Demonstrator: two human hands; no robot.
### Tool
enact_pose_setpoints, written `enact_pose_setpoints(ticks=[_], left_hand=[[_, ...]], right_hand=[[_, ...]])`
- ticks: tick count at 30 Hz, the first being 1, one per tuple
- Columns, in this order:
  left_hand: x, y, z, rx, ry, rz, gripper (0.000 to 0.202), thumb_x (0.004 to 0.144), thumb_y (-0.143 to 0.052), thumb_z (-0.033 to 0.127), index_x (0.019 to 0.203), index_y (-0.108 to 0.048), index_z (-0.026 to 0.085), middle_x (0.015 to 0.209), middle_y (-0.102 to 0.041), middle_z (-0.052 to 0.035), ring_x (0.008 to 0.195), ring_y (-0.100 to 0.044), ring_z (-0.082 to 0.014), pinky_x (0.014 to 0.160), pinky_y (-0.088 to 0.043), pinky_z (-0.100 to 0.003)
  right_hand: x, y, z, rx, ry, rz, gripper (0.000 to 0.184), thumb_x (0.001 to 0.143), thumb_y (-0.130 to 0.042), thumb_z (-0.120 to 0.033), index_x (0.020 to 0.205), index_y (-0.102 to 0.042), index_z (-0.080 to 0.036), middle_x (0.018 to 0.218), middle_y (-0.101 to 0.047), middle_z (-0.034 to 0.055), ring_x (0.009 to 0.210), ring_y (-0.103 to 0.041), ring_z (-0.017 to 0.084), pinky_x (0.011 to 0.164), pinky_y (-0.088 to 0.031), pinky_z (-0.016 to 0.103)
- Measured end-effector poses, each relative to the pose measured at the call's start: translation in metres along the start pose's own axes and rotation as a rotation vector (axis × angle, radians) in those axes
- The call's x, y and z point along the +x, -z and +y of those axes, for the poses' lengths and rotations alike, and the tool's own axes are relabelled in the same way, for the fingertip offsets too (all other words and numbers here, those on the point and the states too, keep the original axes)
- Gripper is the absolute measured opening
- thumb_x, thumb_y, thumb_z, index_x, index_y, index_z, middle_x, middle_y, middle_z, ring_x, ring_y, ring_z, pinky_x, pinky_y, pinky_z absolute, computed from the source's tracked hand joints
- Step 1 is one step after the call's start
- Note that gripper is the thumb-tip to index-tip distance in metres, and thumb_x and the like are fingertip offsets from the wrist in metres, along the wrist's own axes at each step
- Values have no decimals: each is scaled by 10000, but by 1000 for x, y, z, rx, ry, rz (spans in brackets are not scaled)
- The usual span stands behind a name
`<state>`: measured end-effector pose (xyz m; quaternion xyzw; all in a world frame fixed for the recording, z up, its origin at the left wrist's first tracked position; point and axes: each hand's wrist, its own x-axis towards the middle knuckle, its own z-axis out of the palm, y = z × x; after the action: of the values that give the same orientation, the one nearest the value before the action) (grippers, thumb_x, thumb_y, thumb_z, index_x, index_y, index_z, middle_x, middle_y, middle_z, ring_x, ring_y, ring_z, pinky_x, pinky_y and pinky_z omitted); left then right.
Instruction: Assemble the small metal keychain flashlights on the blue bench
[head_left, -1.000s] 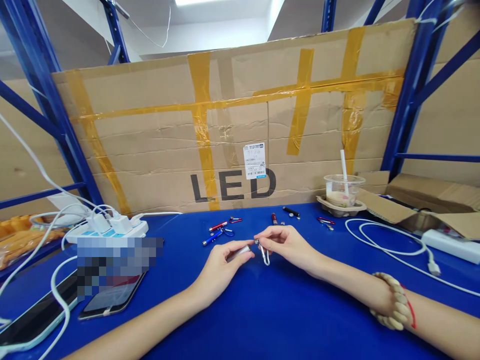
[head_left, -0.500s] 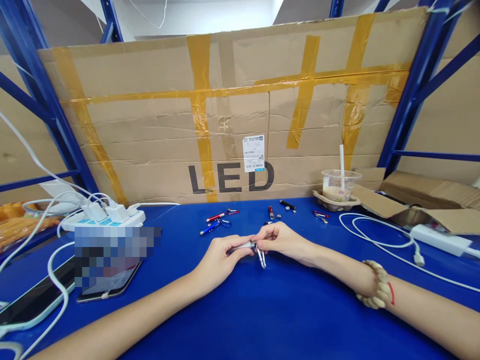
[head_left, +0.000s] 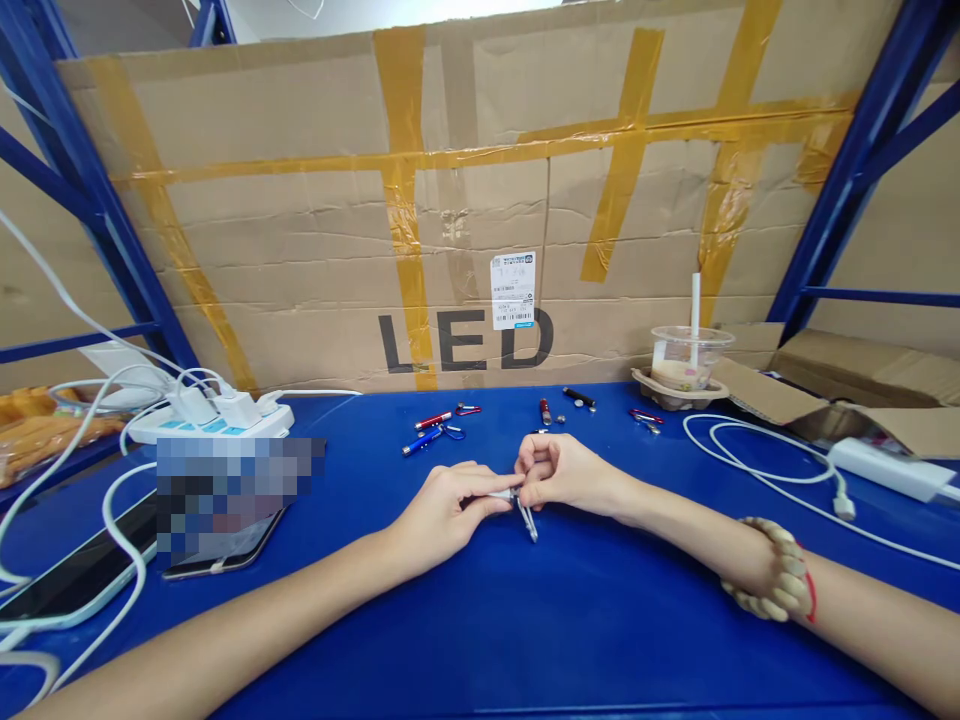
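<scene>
Over the middle of the blue table (head_left: pixel 525 620), my left hand (head_left: pixel 446 505) is closed around a small silver keychain flashlight (head_left: pixel 501 494). My right hand (head_left: pixel 562 472) pinches the flashlight's end, fingers curled, and a silver carabiner clip (head_left: pixel 527 520) hangs down from that end. Both hands touch at the flashlight. Behind them lie a blue flashlight (head_left: pixel 421 441), a red flashlight (head_left: pixel 434 421), another red one (head_left: pixel 545 411) and a black one (head_left: pixel 580 397), with loose clips beside them.
A taped cardboard sheet marked LED (head_left: pixel 465 340) walls the back. A white power strip (head_left: pixel 214 425) with plugs, cables and phones (head_left: pixel 225 555) lie left. A plastic drink cup (head_left: pixel 686 360), a white cable (head_left: pixel 780 470) and an open cardboard box (head_left: pixel 847 390) sit right. Blue rack posts (head_left: pixel 847 200) flank.
My hands have closed together on the silver flashlight and sunk slightly toward the table; the right fingers now curl tighter at its end. The view has tilted down a little.
</scene>
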<state>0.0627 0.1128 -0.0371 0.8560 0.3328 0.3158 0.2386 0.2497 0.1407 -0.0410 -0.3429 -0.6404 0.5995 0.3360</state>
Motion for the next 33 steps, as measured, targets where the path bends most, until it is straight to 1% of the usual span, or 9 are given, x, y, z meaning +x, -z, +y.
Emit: enact_pose_setpoints(ticks=[4,7,9,12,15,18,21,26,33], left_hand=[[-1,0,2,-4,-17,28,251,859,-461,233,971,-684,201,790,-639,-39,729,-555,-152,688,-411,-235],[0,0,4,-9,20,101,249,852,-447,199,927,-682,163,730,-605,-29,654,-525,-131,618,-395,-217],[0,-1,5,-56,75,136,240,849,-446,207,890,-674,142,710,-598,-26,648,-521,-129,607,-393,-211],[2,-2,5,-177,148,138,232,851,-447,233,867,-657,134,727,-608,-24,711,-537,-139,648,-403,-205],[3,-2,3,-242,179,108,230,853,-450,258,915,-637,139,763,-609,-17,704,-516,-126,644,-395,-198],[3,-2,2,-251,170,77,233,858,-441,271,843,-624,129,727,-586,-7,638,-473,-103,605,-374,-192],[2,-1,3,-262,161,34,216,856,-446,262,788,-594,120,663,-560,4,618,-482,-99,611,-377,-194],[0,-2,5,-231,148,-14,171,855,-450,250,827,-569,130,687,-615,-15,687,-572,-127,682,-415,-223],[-3,-5,4,-215,118,49,79,835,-472,208,783,-495,153,752,-650,-17,707,-610,-129,653,-451,-215]], right_hand=[[-2,-7,-1,-39,12,13,423,527,-765,-346,686,-434,-137,558,-569,-38,517,-570,77,494,-490,189],[-3,-12,-3,-115,48,101,419,551,-741,-407,719,-466,-139,546,-550,-36,465,-539,74,418,-465,177],[-3,-14,-6,-187,142,185,387,566,-734,-406,738,-517,-135,574,-547,-31,441,-509,56,381,-433,155],[-4,-12,-8,-316,375,246,282,627,-706,-375,732,-620,-127,682,-570,5,468,-509,42,412,-440,154],[-3,-7,-8,-420,574,192,195,688,-672,-327,761,-681,-147,769,-579,26,503,-523,45,457,-467,170],[-4,-2,-8,-573,697,135,125,747,-624,-262,765,-694,-160,763,-586,30,537,-531,51,488,-462,170],[-6,1,-8,-741,794,136,141,793,-571,-226,760,-692,-162,761,-598,38,636,-550,74,545,-447,173],[-10,3,-5,-882,801,123,183,826,-533,-245,741,-673,-163,776,-590,38,681,-535,80,594,-415,186],[-11,-4,-7,-850,684,176,198,767,-608,-298,640,-647,-151,698,-571,24,645,-520,82,571,-389,190]])
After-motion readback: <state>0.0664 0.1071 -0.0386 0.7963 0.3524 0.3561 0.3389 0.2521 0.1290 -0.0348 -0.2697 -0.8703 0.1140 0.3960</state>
